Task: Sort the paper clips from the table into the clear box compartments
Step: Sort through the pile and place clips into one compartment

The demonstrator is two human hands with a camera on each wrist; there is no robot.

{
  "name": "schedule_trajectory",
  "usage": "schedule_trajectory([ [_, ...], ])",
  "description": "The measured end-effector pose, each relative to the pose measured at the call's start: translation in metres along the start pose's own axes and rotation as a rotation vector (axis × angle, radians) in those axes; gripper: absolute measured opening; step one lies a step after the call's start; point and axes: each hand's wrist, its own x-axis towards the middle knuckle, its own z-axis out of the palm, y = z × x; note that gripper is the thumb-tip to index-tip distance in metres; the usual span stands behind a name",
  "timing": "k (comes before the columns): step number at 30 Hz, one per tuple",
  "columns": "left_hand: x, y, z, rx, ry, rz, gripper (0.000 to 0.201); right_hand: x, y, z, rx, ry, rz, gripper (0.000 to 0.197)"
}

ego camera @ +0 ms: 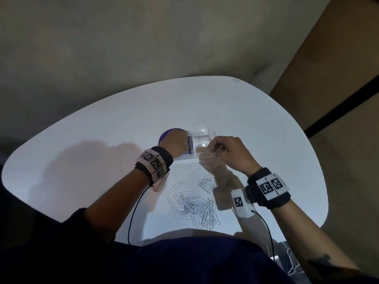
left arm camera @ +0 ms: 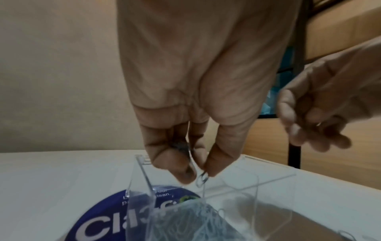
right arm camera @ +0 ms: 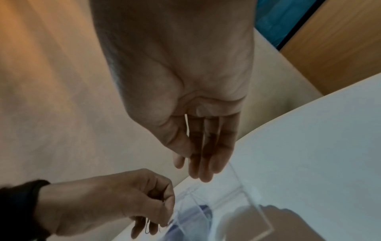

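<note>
The left hand (left arm camera: pixel 195 84) has thumb and fingertips (left arm camera: pixel 183 171) drawn together, pinching a dark paper clip (left arm camera: pixel 203 177) that hangs just below them, directly over the left end of the clear box (left arm camera: pixel 257 184). More clips, too tangled to count, already lie in the compartment under those fingers. The right hand (right arm camera: pixel 185 81) hovers above the box's right side with fingers straight, close together and pointing down, gripping nothing. One box stands on the white table (ego camera: pixel 266 124), partly over one round blue sticker (left arm camera: pixel 103 216). Nearer the body than both hands, a loose pile of clips (ego camera: pixel 194 199) lies scattered, far too many to count.
</note>
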Motion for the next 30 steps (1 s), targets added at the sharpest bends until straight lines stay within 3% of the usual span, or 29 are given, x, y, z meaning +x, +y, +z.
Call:
schedule_trajectory([
  [6,-0.006,-0.01,0.009,-0.09,0.063,0.094,0.026,-0.041,0.038,0.008,-0.167,-0.147,-0.028,0.026],
  [9,-0.028,-0.005,0.007,-0.177,0.235,0.133,0.025,-0.049,0.055,0.019,-0.311,-0.179,0.004,0.025],
  [12,-0.052,0.001,0.022,-0.137,0.389,0.34,0.014,-0.054,0.061,0.019,-0.503,-0.176,0.055,0.016],
  [15,-0.064,-0.01,0.056,-0.131,0.285,0.467,0.013,-0.06,0.062,0.016,-0.518,-0.139,0.086,0.008],
  [19,-0.075,-0.007,0.086,-0.069,0.124,0.398,0.017,-0.061,0.066,0.016,-0.456,-0.203,0.126,0.016],
  [23,-0.077,0.002,0.104,0.002,0.128,0.342,0.022,-0.065,0.074,0.021,-0.427,-0.17,0.107,0.014],
  [30,-0.077,-0.004,0.11,-0.121,0.15,0.331,0.012,-0.062,0.076,0.018,-0.093,0.007,0.162,0.02],
])
